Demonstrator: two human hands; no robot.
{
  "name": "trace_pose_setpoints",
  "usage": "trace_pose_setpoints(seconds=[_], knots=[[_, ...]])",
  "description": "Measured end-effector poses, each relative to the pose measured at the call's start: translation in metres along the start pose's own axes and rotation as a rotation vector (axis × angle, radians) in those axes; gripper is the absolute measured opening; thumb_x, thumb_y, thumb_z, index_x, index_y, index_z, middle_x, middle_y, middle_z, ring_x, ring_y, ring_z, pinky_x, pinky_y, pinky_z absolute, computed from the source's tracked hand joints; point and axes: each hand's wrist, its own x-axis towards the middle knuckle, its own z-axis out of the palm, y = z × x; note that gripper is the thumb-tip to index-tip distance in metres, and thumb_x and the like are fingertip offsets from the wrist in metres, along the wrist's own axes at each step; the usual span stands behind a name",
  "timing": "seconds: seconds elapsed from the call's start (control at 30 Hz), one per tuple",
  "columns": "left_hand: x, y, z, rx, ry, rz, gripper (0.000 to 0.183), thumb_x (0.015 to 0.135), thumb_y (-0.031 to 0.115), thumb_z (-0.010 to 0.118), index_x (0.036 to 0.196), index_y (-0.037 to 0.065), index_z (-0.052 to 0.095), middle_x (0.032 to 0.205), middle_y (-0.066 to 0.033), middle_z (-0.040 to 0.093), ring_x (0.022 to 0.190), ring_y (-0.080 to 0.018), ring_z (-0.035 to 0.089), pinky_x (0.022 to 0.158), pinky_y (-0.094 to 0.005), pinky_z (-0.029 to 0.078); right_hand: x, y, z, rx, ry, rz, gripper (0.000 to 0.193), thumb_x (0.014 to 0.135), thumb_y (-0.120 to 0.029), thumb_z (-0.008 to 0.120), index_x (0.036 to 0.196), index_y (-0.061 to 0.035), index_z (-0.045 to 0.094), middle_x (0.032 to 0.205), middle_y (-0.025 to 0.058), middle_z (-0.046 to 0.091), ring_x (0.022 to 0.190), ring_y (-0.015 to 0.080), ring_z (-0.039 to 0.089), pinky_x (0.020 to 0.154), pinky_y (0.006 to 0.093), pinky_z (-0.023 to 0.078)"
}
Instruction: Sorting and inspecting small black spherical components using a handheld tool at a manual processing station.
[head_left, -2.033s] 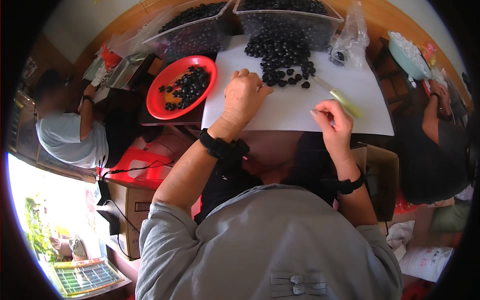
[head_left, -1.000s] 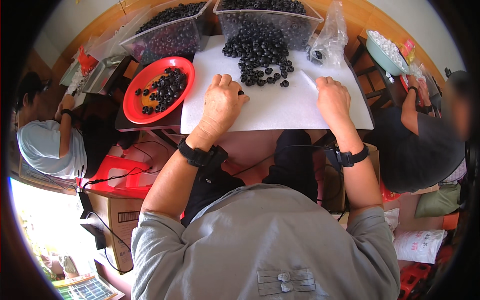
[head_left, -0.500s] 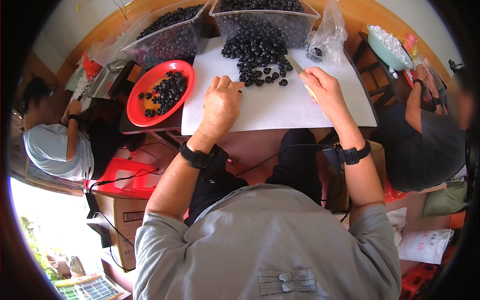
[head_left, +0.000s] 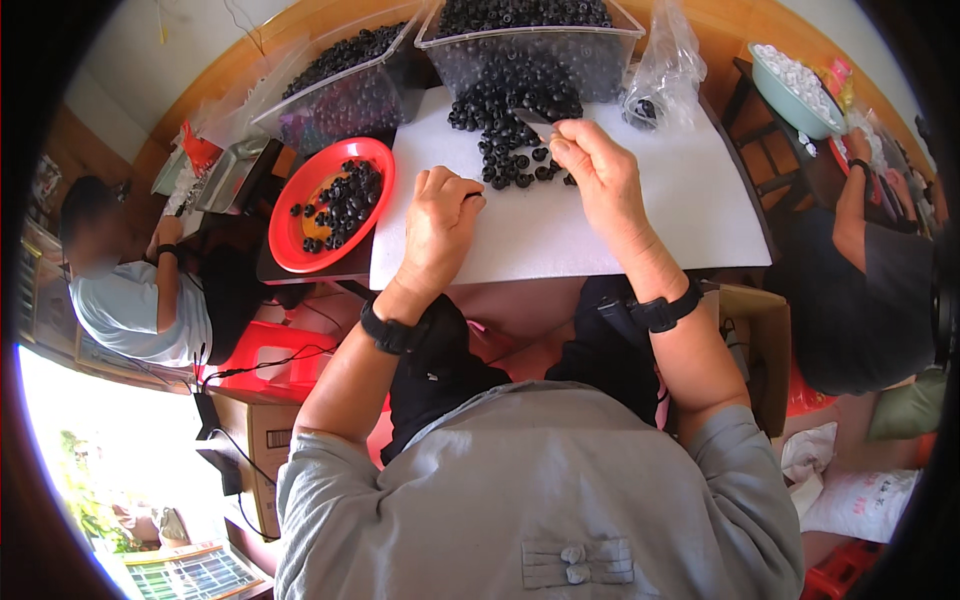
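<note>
My right hand (head_left: 600, 175) is closed round the handle of a small knife (head_left: 533, 121), whose blade points up and left over the near part of a pile of small round black pieces (head_left: 520, 90). These pieces look hollow, with a hole in the end. Left of the pile's near edge, my left hand (head_left: 438, 218) is pinched, and a bit of a black piece (head_left: 473, 195) shows at its fingertips. Both hands are above a white sheet (head_left: 540, 240) on the table. A red plate (head_left: 287, 238) with more black pieces stands left of my left hand.
Two clear plastic bins (head_left: 425, 45) (head_left: 350, 95) full of black pieces stand at the back. A clear plastic bag (head_left: 668, 75) lies right of them. Two people sit at either side (head_left: 140, 300) (head_left: 865, 290). A pale green basin (head_left: 790, 95) holds white pieces at far right.
My right hand has moved left with the knife, from the right of the pile to over its near part. My left hand stays close to the same place; the whole view has shifted slightly.
</note>
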Motion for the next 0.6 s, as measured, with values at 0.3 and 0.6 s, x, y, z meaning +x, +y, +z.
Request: trace_pose_setpoints(seconds=[0.3, 0.6], knots=[[0.042, 0.025, 0.007, -1.34, -0.286, -0.637, 0.024, 0.099, 0.007, 0.06, 0.116, -0.008, 0.067, 0.095, -0.0101, 0.066, 0.082, -0.0152, 0.06, 0.07, -0.0294, 0.048, -0.002, -0.004, -0.008, 0.166, 0.045, 0.075, 0.022, 0.1, -0.008, 0.06, 0.12, 0.0, 0.064, 0.087, 0.0034, 0.065, 0.078, 0.0115, 0.061, 0.072, 0.027, 0.05], [0.043, 0.009, 0.014, -1.64, -0.392, -0.665, 0.027, 0.103, 0.012, 0.054, 0.117, -0.008, 0.065, 0.093, -0.0109, 0.065, 0.079, -0.0185, 0.061, 0.065, -0.0306, 0.048, 0.027, -0.031, -0.024, 0.312, -0.015, 0.315, 0.023, 0.103, -0.018, 0.058, 0.118, -0.0044, 0.069, 0.082, -0.0011, 0.062, 0.078, 0.0056, 0.055, 0.069, 0.0222, 0.043]])
